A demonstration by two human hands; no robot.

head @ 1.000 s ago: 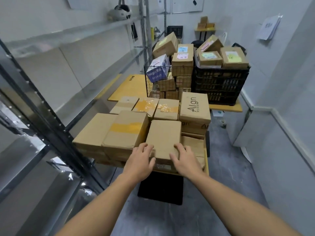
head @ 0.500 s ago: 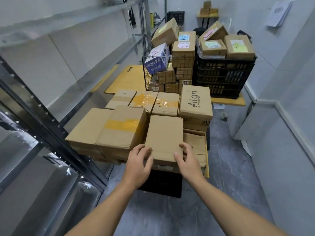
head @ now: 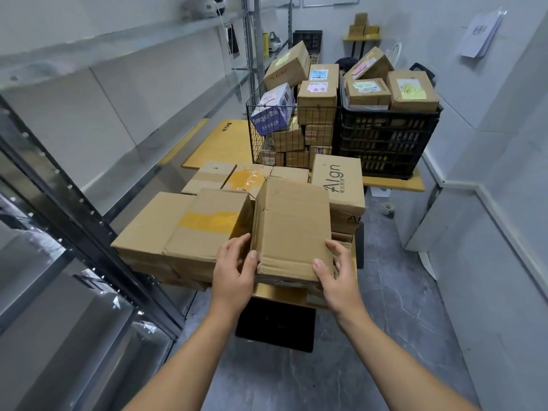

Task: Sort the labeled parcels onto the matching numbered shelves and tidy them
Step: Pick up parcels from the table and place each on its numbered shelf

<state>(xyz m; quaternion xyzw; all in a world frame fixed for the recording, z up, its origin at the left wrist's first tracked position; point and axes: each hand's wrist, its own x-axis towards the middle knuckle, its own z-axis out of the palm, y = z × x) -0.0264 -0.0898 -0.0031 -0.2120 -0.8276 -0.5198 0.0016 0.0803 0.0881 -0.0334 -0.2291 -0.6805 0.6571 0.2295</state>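
Observation:
A plain brown cardboard parcel [head: 292,226] is tilted up off the pile, its near end raised toward me. My left hand [head: 234,269] grips its near left corner, thumb on top. My right hand [head: 336,275] grips the near right corner the same way. Its label is not visible from here. Under and around it lie several more brown parcels, among them one with yellow tape [head: 204,223] on the left and one printed "Algn" [head: 338,185] on the right. Metal shelves [head: 124,43] run along the left wall.
A wire basket [head: 258,129] and a black plastic crate [head: 388,137], both heaped with labelled parcels, stand behind the pile on a yellow board [head: 225,143]. A black shelf upright [head: 74,203] is close on the left. Grey floor [head: 400,307] runs along the right, bounded by the wall.
Both hands moved from resting on top of the parcel to gripping its near corners. The parcel has lifted and tilted up from the pile toward me.

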